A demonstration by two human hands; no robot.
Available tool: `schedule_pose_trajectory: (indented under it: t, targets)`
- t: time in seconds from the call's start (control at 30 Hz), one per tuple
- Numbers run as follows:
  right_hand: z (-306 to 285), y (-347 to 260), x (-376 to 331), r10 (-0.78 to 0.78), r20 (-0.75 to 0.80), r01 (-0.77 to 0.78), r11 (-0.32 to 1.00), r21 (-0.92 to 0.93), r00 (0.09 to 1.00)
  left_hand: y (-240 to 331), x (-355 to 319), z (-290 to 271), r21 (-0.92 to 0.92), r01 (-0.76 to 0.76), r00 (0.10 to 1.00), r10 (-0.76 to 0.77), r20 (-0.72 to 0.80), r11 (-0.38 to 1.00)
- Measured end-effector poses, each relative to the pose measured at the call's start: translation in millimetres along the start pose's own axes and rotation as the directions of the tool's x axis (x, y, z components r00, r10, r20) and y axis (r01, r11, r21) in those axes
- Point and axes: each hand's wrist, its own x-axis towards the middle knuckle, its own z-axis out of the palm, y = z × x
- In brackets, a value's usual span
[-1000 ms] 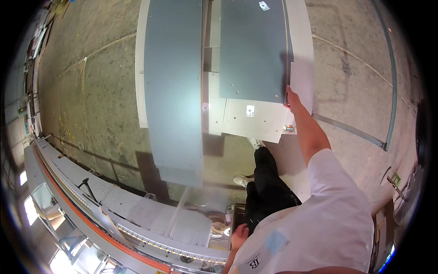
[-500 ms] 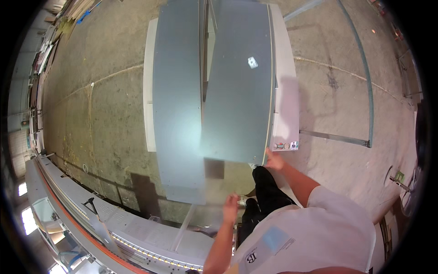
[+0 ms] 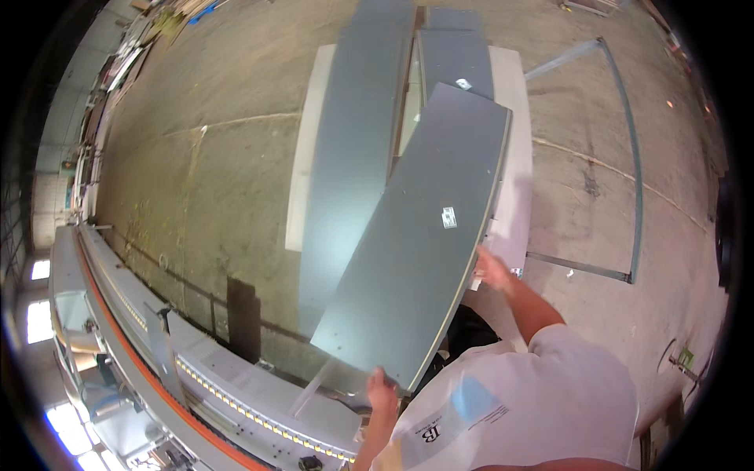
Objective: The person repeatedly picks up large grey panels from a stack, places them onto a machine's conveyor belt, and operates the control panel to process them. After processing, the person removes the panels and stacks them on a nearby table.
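A long grey panel point(image 3: 420, 228) with a pale right edge and a small white label lies slantwise, its near end swung toward me and to the left. My left hand point(image 3: 382, 390) is closed on its near end, close to the right corner. Partway along the pale long edge, my right hand point(image 3: 492, 268) grips the panel, its fingers partly hidden. Beneath the far end of that panel another grey panel point(image 3: 455, 59) with a white label shows. To the left lies a further long grey panel point(image 3: 353, 141), partly covered by the slanted one.
Pale boards point(image 3: 514, 165) stick out under the grey panels on both sides. A long machine point(image 3: 212, 353) with an orange strip and a row of yellow rollers runs along the lower left. On the concrete floor point(image 3: 581, 212) at the right lies a metal frame point(image 3: 633, 173).
The right-hand grey panel has slid toward me and turned, uncovering another panel below. My left hand, free before, now holds its near end. My right hand remains on the long edge.
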Motion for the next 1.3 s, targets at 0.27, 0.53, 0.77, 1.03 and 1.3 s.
schedule_pose_trajectory:
  t: [0.27, 0.53, 0.77, 1.03, 1.3]
  targets:
    - [-9.1, -59.9, 41.7, -0.01, -0.354, 0.052, 0.992, 0.111, 0.935, -30.7, -83.4, -110.9, -0.496, -0.034, 0.87, -0.218, -0.441, 0.868]
    - [14.9, 7.5, 44.7, 0.03, -0.252, 0.027, 0.975, 0.223, 0.967, -35.2, -113.4, -174.7, -0.296, -0.09, 0.577, -0.192, -0.794, 0.951]
    - [69.5, 17.5, -47.6, -0.093, 0.002, 0.091, 0.972, 0.217, 0.996, -34.1, -175.7, -247.6, -0.461, -0.133, 0.443, -0.363, -0.82, 0.878]
    - [161.0, -78.5, -74.6, -0.177, -0.204, 0.185, 0.983, 0.02, 0.963, -204.8, -187.7, -381.7, -0.243, 0.11, 0.32, -0.266, -0.909, 0.964]
    - [207.1, 29.1, -49.3, -0.263, -0.17, 0.254, 0.964, -0.075, 0.95, -260.9, -218.9, -447.0, -0.098, 0.409, 0.27, -0.223, -0.937, 0.907]
